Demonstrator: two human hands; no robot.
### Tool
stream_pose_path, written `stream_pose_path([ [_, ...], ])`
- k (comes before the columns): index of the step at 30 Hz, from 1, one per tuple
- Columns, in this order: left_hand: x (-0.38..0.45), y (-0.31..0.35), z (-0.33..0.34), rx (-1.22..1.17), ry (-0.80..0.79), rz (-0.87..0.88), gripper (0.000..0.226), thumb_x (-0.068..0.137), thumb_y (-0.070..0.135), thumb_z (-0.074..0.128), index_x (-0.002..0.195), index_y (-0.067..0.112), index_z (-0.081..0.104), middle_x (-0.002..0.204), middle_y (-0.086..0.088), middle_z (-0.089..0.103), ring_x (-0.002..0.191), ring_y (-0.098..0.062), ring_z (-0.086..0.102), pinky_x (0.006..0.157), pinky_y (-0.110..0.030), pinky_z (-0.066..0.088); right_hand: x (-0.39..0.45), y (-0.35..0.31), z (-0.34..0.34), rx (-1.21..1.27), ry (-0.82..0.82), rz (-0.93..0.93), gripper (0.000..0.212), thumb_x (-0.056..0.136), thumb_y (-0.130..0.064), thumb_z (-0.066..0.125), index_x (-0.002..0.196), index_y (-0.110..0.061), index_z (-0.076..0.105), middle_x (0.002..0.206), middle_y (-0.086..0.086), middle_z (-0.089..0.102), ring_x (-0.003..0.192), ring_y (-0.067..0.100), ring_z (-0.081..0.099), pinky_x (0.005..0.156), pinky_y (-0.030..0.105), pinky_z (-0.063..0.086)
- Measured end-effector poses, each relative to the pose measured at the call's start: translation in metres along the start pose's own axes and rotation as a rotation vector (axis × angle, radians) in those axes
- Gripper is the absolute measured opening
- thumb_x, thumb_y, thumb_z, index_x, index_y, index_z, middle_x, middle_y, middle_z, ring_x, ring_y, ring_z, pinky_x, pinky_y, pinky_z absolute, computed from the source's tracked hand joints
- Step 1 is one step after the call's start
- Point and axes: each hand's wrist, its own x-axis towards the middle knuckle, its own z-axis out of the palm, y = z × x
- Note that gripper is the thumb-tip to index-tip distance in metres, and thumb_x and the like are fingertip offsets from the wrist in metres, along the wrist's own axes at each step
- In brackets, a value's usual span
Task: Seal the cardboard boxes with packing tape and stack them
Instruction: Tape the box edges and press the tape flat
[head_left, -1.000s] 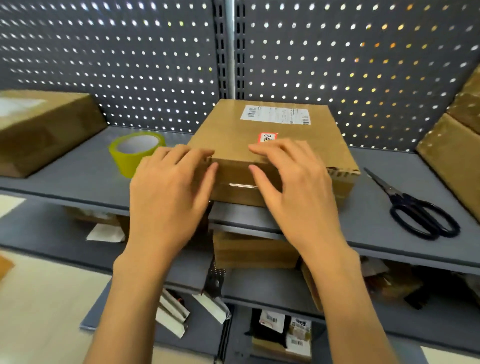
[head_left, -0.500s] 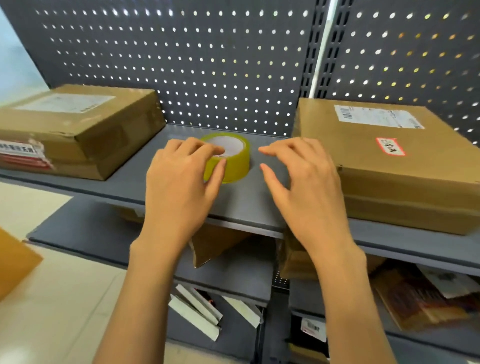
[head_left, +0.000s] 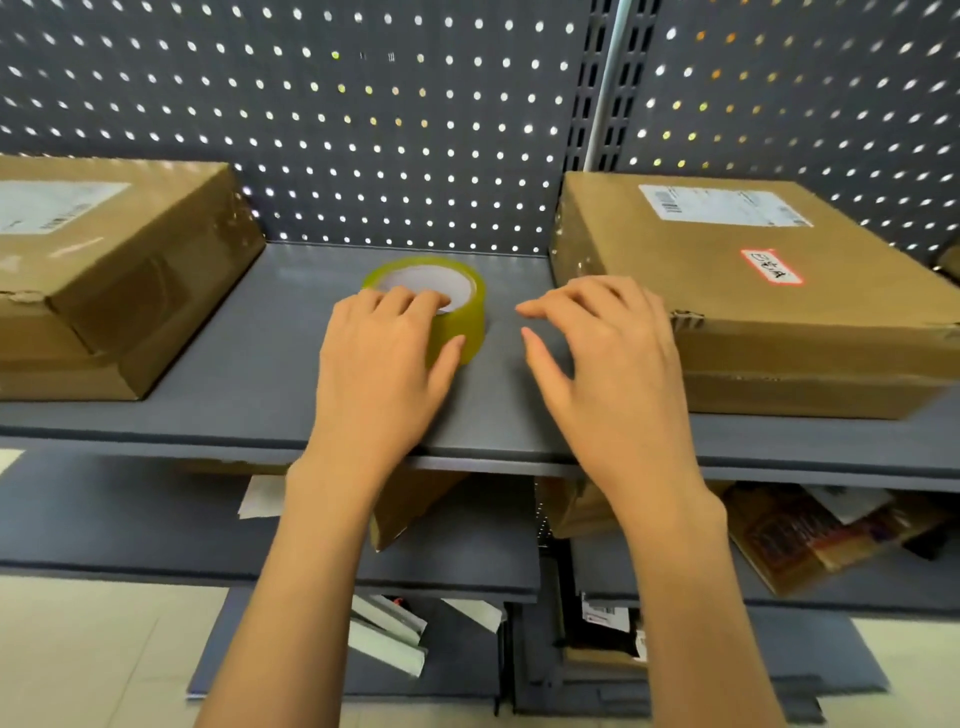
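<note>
Shelf: a grey metal shelf (head_left: 249, 395) carries the task's things; its front edge runs across the view just under both wrists, and a perforated grey back panel (head_left: 363, 130) closes it behind.
Open room: a bare strip of shelf lies between the two boxes, with the tape roll standing in its middle.
Boxes: two cardboard boxes on this shelf. The left box (head_left: 119, 270) lies at the left edge of the view, with a white label on top. The right box (head_left: 737, 291) bears a white shipping label and a small red-bordered sticker; its near corner is torn.
Tape: one roll of yellowish packing tape (head_left: 457, 317) lies flat on the shelf, well apart from both boxes.
Left hand: the left hand (head_left: 384, 364) grips the roll, its fingers (head_left: 400, 304) curled over the top rim and its thumb against the side.
Right hand: the right hand (head_left: 613, 364) holds nothing; its fingers are spread and loosely bent, just beside the right box's near left corner.
Below: lower shelves hold more cardboard and papers, partly hidden.
</note>
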Motion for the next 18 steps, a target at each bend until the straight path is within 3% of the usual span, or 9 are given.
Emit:
stream_pose_path([
  [3,0.004,0.0,0.01,0.086,-0.021,0.033,0.04,0.083,0.039,0.044,0.094,0.007,0.066,0.079,-0.014,0.066,0.077,-0.037,0.06,0.078,-0.037,0.028,0.0,-0.001,0.0,-0.003,0.003,0.008,0.018,0.087,-0.02,0.058,0.099,-0.013,0.07,0.094,0.004,0.066,0.097,0.025,0.057,0.09,0.03,0.031],
  [7,0.011,0.004,0.017,0.036,-0.008,0.038,0.031,0.082,0.034,0.054,0.083,0.004,0.062,0.069,-0.017,0.063,0.072,-0.038,0.058,0.087,-0.04,0.026,0.0,0.001,-0.006,-0.014,0.017,-0.016,0.015,0.085,-0.017,0.06,0.095,-0.011,0.07,0.091,0.005,0.065,0.094,0.026,0.057,0.089,0.031,0.032],
  [10,0.013,0.01,0.009,-0.106,0.054,-0.013,0.036,0.085,0.036,0.054,0.089,0.002,0.063,0.077,-0.02,0.064,0.074,-0.039,0.057,0.073,-0.039,0.032,0.003,0.006,-0.014,-0.028,0.036,-0.034,0.014,0.085,-0.016,0.06,0.093,-0.011,0.07,0.09,0.004,0.065,0.093,0.028,0.057,0.09,0.032,0.034],
  [12,0.014,0.016,-0.002,-0.251,0.101,-0.06,0.035,0.087,0.035,0.058,0.096,0.002,0.062,0.085,-0.018,0.063,0.08,-0.038,0.054,0.067,-0.033,0.027,0.004,0.013,-0.019,-0.02,0.057,-0.036,0.014,0.086,-0.016,0.059,0.094,-0.012,0.07,0.09,0.003,0.066,0.093,0.026,0.057,0.09,0.031,0.034],
  [15,0.016,0.031,-0.022,-0.402,0.176,-0.058,0.029,0.089,0.036,0.057,0.095,0.007,0.058,0.085,-0.003,0.056,0.08,-0.028,0.05,0.069,-0.028,0.027,0.004,0.027,-0.029,0.033,0.103,-0.016,0.014,0.087,-0.018,0.06,0.096,-0.013,0.07,0.092,0.001,0.066,0.093,0.023,0.055,0.087,0.03,0.034],
  [18,0.016,0.061,-0.046,-0.612,0.236,-0.036,0.016,0.091,0.029,0.061,0.089,0.016,0.053,0.076,0.008,0.049,0.071,-0.003,0.046,0.066,-0.017,0.033,0.007,0.041,-0.045,0.213,0.145,0.049,0.017,0.09,-0.02,0.06,0.103,-0.015,0.069,0.097,-0.001,0.066,0.096,0.019,0.057,0.089,0.026,0.037],
])
